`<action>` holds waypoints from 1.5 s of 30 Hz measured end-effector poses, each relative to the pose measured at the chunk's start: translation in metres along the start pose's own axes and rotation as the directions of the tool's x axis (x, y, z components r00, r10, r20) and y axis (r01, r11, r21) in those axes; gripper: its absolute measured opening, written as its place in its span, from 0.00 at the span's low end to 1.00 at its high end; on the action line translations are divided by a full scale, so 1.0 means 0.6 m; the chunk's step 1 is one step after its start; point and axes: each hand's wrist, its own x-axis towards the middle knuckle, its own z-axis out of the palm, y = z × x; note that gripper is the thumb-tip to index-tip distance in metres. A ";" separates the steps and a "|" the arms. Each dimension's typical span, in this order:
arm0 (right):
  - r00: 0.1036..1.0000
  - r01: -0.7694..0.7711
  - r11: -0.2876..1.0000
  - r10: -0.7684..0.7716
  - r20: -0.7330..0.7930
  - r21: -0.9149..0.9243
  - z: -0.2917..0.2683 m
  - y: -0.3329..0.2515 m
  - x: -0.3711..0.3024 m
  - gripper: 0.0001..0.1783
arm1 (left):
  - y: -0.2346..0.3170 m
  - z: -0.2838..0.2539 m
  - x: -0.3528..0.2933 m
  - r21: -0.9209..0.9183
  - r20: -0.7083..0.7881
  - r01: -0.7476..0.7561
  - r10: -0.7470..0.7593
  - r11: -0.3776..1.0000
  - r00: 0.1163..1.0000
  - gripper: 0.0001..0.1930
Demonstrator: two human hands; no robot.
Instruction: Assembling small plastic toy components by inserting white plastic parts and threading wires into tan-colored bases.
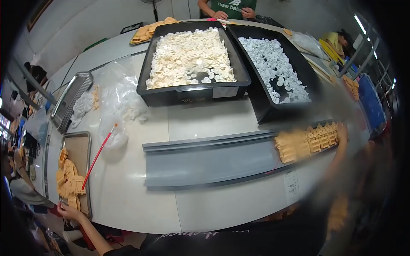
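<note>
My left hand is at the near corner of a shallow metal tray, its fingers curled by the rim. What they grip, if anything, is too small to make out. In that tray lie orange plastic parts, heaped on one side. A red stick-like tool leans across the tray's edge. At the far right, my right hand rests against the end of a row of orange plastic parts standing in a grey channel. A blur in front of the lens hides much of my right arm, and its fingers are unclear.
A black bin of cream discs stands behind the channel, beside a black bin of white discs. Clear plastic bags and stacked metal trays lie at the left. Across the table sits a person in green.
</note>
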 end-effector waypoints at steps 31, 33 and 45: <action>0.902 0.424 0.898 -0.430 0.032 0.120 -0.236 -0.390 -0.588 0.28 | 0.239 -0.141 -0.175 -0.762 0.184 -0.166 0.455 0.626 0.871 0.05; 0.892 0.444 0.890 -0.450 0.037 0.106 -0.243 -0.400 -0.606 0.28 | 0.251 -0.150 -0.180 -0.765 0.194 -0.140 0.432 0.629 0.881 0.05; 0.299 0.574 0.151 -0.954 -0.034 0.805 -0.331 -0.779 -0.896 0.18 | 0.347 -0.079 -0.166 -0.404 0.906 0.629 0.383 0.664 0.178 0.13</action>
